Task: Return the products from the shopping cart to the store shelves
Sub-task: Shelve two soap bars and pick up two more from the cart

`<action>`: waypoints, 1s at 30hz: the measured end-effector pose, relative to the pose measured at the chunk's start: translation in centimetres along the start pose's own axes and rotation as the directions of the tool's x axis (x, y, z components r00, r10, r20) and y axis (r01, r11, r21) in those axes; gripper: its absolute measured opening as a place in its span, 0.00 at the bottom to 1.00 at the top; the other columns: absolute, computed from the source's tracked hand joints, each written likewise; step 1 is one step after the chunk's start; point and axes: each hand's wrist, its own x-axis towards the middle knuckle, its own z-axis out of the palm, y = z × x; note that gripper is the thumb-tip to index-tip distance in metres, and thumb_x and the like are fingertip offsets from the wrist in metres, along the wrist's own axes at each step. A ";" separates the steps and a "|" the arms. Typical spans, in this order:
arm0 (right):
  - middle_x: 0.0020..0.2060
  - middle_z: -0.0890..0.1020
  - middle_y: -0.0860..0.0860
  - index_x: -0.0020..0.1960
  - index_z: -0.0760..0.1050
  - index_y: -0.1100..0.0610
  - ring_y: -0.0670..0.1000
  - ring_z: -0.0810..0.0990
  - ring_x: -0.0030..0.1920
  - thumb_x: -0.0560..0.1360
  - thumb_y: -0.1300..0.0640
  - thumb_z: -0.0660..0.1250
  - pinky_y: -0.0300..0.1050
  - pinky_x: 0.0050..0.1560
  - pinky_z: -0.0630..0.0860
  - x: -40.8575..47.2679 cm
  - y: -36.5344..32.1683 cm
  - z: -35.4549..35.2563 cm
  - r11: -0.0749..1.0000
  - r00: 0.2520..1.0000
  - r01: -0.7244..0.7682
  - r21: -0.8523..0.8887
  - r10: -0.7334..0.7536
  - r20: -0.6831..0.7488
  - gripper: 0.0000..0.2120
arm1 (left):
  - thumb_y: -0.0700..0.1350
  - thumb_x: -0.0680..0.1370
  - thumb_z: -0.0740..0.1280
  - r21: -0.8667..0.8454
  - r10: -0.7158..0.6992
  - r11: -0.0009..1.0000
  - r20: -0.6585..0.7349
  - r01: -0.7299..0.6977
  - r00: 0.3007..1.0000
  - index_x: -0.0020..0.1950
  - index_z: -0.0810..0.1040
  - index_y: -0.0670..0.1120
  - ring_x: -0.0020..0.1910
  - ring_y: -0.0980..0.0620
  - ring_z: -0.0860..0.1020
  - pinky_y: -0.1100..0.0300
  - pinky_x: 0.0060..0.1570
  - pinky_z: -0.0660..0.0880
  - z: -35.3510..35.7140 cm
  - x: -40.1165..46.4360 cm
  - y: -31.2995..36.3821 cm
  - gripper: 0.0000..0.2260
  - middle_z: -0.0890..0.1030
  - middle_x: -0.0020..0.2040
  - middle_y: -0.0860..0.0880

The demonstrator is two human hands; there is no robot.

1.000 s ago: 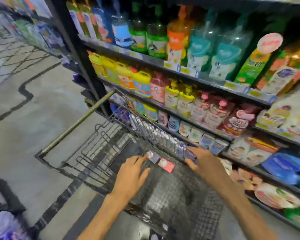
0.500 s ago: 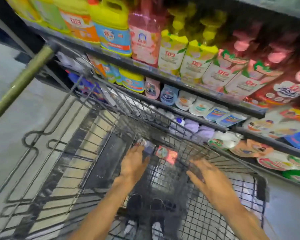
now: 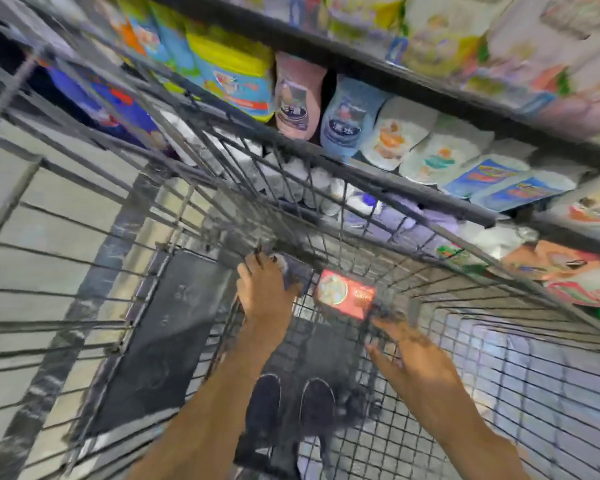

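Compared with a second ago, both arms are now deep inside the shopping cart [image 3: 125, 209] rather than hovering over its rim, and the view has tipped down toward the wire floor. The left hand [image 3: 262, 289] has reached the dark-blue packet [image 3: 297, 273] at the far end of the cart floor and its fingers now lie over it; whether they are curled round it I cannot tell through the blur. The red packet [image 3: 345, 295] lies just beside it, toward the shelf side, in the same spot as before. The right hand [image 3: 409, 358], fingers spread and holding nothing, has come down near the red packet's near corner without clearly touching it (the wire mesh smears the fingertips). The store shelves [image 3: 413, 81] with pouches stand along the cart's right side. My reading: pickup is beginning, and nothing is shelved yet.
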 end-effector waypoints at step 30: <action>0.52 0.76 0.58 0.49 0.76 0.61 0.58 0.77 0.50 0.74 0.47 0.72 0.49 0.52 0.74 11.1 0.1 7.9 0.775 0.850 -0.336 0.536 0.495 -0.183 0.17 | 0.49 0.69 0.80 -0.374 0.044 0.927 -0.009 -0.044 0.999 0.52 0.78 0.55 0.48 0.46 0.80 0.47 0.53 0.79 -7.0 -8.3 -6.9 0.16 0.76 0.46 0.54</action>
